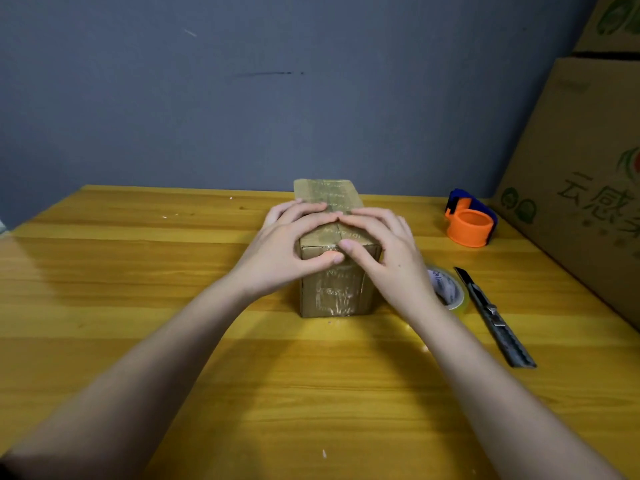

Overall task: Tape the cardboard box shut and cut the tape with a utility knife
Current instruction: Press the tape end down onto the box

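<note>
Against a grey wall, on the yellow wooden worktop, the left hand (291,244) and right hand (384,251) lie spread flat on the small cardboard box (332,289), apparently pressing its flaps shut, with tape roll (450,289) and utility knife (495,317) lying just beyond the right hand.

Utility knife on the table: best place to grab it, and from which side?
Take the utility knife by the near half of its handle, from above, with the right hand, which is closest. It lies flat on the table, long axis running away from the person, black blade tip at the far end beside the tape roll. Fingers would probably close across the narrow handle, well back from the blade.
</note>
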